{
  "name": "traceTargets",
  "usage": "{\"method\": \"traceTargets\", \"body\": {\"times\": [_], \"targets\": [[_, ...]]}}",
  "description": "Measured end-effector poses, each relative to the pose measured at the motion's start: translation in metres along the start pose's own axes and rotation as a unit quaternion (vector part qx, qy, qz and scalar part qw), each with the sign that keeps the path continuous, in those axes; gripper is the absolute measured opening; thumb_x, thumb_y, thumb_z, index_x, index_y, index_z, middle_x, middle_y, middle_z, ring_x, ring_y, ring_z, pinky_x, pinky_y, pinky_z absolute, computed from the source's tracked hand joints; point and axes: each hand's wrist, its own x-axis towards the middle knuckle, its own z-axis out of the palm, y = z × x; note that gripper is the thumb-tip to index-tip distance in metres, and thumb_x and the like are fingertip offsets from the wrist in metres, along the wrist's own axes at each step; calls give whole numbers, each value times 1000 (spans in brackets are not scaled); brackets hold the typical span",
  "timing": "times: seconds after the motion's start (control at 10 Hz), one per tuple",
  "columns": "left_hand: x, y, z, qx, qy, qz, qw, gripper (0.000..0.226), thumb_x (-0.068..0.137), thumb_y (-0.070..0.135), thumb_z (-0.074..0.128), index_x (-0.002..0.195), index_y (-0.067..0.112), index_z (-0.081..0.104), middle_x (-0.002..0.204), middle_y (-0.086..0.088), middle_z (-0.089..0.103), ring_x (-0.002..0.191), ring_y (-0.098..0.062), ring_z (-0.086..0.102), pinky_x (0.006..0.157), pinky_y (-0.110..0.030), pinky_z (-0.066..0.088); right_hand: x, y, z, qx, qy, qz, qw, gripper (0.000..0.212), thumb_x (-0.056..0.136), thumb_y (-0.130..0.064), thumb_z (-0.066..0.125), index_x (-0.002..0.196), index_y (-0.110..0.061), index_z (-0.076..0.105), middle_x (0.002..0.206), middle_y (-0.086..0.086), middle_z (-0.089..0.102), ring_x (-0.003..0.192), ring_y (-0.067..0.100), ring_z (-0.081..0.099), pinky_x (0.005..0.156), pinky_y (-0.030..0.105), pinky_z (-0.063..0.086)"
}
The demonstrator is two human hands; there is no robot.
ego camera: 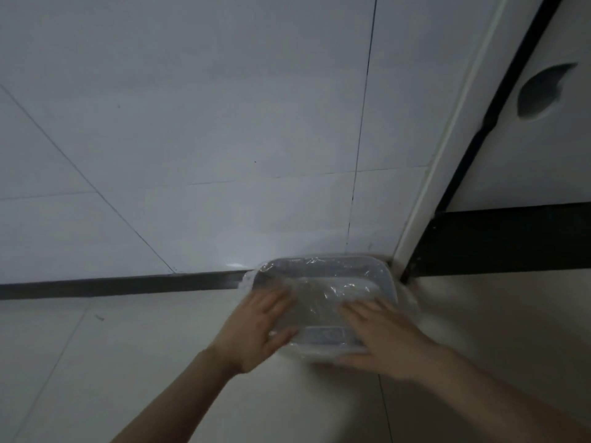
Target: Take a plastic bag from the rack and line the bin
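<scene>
A small rectangular bin (pixel 388 282) stands on the floor in the corner, against the tiled wall. A clear plastic bag (pixel 323 295) lies across its opening and hangs over the rim. My left hand (pixel 256 330) rests flat on the bag at the bin's left front edge, fingers spread. At the right front edge my right hand (pixel 383 337) presses on the bag in the same way. Both hands are blurred. The rack is out of view.
A white tiled wall (pixel 192 123) with a dark skirting strip (pixel 128 286) rises behind the bin. To the right stands a white door or cabinet panel (pixel 543 139) with a round cut-out and a black base. Beige floor tiles (pixel 96 362) spread to the left and right.
</scene>
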Motion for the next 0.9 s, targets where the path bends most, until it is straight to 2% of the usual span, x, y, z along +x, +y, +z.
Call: {"method": "traceTargets", "body": {"times": [0.1, 0.2, 0.3, 0.4, 0.5, 0.6, 0.7, 0.8, 0.9], "targets": [[30, 16, 5, -50, -149, -58, 986, 53, 97, 48, 23, 145, 25, 23, 158, 2, 11, 144, -15, 7, 118, -35, 7, 28, -14, -5, 30, -120, 31, 992, 116, 61, -76, 60, 146, -17, 7, 158, 2, 11, 143, 23, 12, 118, 43, 10], [60, 21, 9, -110, -303, -152, 934, 54, 96, 52, 21, 146, 31, 13, 159, 0, 4, 145, -22, 4, 118, -42, 3, 52, -10, -9, 56, -200, 57, 976, 122, 54, -71, 70, 145, -24, 4, 158, -1, 11, 143, 20, 15, 113, 31, 13], [73, 18, 16, -214, -369, -241, 872, 64, 90, 62, 28, 145, 35, 11, 159, 3, 3, 145, -21, -1, 115, -45, -3, 68, 1, -4, 58, -297, 98, 948, 130, 49, -76, 68, 145, -26, -5, 159, -5, 1, 144, 18, 8, 114, 30, 11], [79, 14, 23, -129, -414, -218, 874, 75, 84, 71, 28, 145, 36, 3, 158, 2, -8, 144, -22, -7, 114, -50, -6, 79, 9, 1, 94, -349, 145, 921, 137, 43, -79, 66, 145, -28, -9, 158, -7, -10, 145, 16, -4, 117, 34, 6], [83, 8, 33, -82, -430, -197, 877, 79, 82, 73, 27, 146, 36, -2, 158, 0, -13, 144, -24, -8, 114, -52, -7, 84, 14, 5, 153, -365, 173, 902, 136, 42, -74, 71, 145, -31, -6, 158, -6, -12, 144, 17, -7, 117, 34, 6], [84, 4, 39, -98, -440, -200, 870, 79, 81, 74, 28, 146, 37, 0, 158, -1, -11, 144, -25, -8, 114, -52, -7, 85, 16, 6, 175, -377, 175, 893, 130, 46, -71, 72, 145, -33, -4, 158, -5, -14, 144, 16, -10, 115, 34, 6], [82, 1, 35, -82, -413, -178, 889, 82, 78, 77, 28, 144, 39, -3, 157, 4, -15, 145, -26, -4, 116, -52, -2, 80, 15, 1, 157, -360, 171, 903, 129, 48, -75, 68, 145, -33, -7, 158, -5, -12, 144, 18, -9, 116, 36, 5], [69, 8, 20, -89, -350, -158, 919, 75, 83, 73, 24, 144, 40, -4, 157, 4, -16, 145, -28, -1, 116, -53, 4, 62, 9, -10, 92, -293, 136, 942, 131, 50, -78, 64, 144, -30, -13, 159, -3, -9, 145, 22, -7, 118, 45, 4], [45, 24, -6, -90, -281, -143, 945, 73, 86, 69, 22, 145, 36, -3, 158, 0, -11, 145, -26, -2, 116, -52, 5, 39, -5, -29, 95, -219, 136, 961, 129, 55, -73, 66, 144, -26, -15, 159, 3, -10, 145, 26, -6, 118, 51, 6]]}}
